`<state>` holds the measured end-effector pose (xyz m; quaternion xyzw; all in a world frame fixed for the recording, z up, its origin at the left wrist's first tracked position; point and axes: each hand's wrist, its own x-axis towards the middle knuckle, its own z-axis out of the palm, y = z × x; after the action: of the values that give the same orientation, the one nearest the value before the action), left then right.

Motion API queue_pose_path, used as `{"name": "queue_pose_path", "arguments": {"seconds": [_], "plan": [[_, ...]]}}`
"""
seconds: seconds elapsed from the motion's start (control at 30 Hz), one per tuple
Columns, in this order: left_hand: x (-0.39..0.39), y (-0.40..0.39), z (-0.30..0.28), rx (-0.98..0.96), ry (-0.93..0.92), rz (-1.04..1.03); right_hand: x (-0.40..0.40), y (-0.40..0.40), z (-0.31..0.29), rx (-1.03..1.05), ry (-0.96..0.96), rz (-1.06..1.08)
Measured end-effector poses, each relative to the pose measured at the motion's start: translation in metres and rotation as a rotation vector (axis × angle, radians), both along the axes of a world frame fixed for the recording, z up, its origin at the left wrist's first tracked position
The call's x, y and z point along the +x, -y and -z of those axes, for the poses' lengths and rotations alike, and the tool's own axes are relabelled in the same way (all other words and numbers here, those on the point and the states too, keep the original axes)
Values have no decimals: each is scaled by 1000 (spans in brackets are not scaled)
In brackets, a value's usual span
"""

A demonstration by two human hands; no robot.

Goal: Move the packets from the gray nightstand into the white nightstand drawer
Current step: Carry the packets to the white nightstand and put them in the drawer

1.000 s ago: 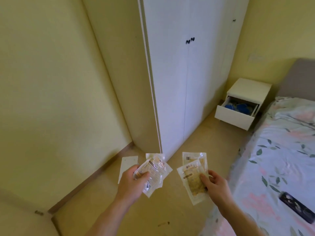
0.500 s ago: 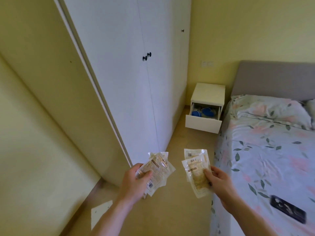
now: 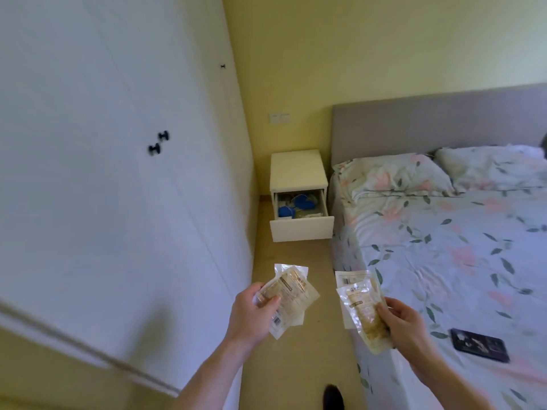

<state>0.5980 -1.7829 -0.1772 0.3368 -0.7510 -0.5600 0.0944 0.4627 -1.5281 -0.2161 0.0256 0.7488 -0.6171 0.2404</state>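
My left hand [image 3: 251,315] grips a small stack of clear packets [image 3: 291,294] with beige contents, held over the floor. My right hand [image 3: 405,327] pinches another couple of clear packets [image 3: 359,303] by their lower end, near the bed's edge. Ahead, the white nightstand [image 3: 297,168] stands in the corner between wardrobe and bed. Its drawer [image 3: 302,227] is pulled open and holds blue items and some packets. The gray nightstand is out of view.
A tall white wardrobe [image 3: 118,173] with black knobs fills the left side. The bed [image 3: 444,247] with floral sheets and a gray headboard lies on the right, with a black phone [image 3: 479,344] on it. A narrow strip of floor [image 3: 296,255] runs between them toward the nightstand.
The view has swung right and moved forward, so the white nightstand is now straight ahead and closer. Both hands keep the same hold on their packets.
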Motion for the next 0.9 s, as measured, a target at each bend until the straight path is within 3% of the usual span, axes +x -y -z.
{"name": "queue_pose_path", "arguments": {"seconds": [0.13,0.37,0.9], "plan": [[-80,30,14,11,-4,44,-67,23,15,25,16,91],[-199,88,22,5,23,3,-190,88,19,58,34,30],[-391,243,77,119,93,-77,-411,234,38,236,52,-26]]}}
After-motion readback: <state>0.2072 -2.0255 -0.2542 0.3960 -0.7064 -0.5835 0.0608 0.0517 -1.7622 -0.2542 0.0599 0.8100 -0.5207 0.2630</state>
